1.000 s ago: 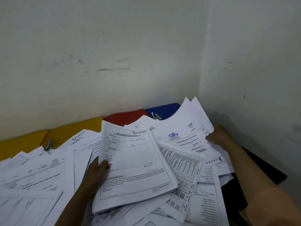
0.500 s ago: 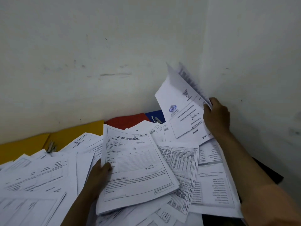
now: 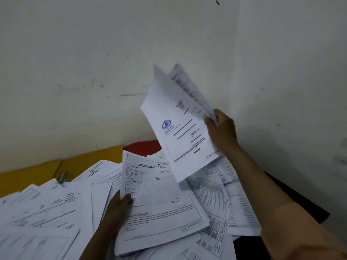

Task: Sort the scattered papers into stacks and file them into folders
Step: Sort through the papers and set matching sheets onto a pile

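A person's left hand point(image 3: 120, 205) grips the left edge of a printed form point(image 3: 159, 201), thumb curled over the top sheet and fingers hidden beneath, in a sorting job on a paper-strewn counter. The form lies just right of that hand, resting on the heap, its long axis running from the near edge toward the wall and leaning slightly left at the far end, heading farthest from the camera. Loose sheets point(image 3: 45, 209) cover the counter to the left; more table-printed pages point(image 3: 223, 199) fan out under the form to the right, over a dark surface point(image 3: 293, 201).

Farther back and higher, the right hand point(image 3: 221, 130) pinches a sheaf point(image 3: 180, 124) by its right edge, fingers closed on the paper. The sheaf hangs in the air to the left of that hand, clear of the heap, its long axis steeply tilted, the upper end leaning left toward the wall, the lower corner over the form. A blue emblem shows on its face; the print is blurred.

Behind the heap, yellow folders point(image 3: 88, 162) and a red folder point(image 3: 144, 147) lie against the white wall point(image 3: 93, 62), a metal clip point(image 3: 62, 176) on the yellow.
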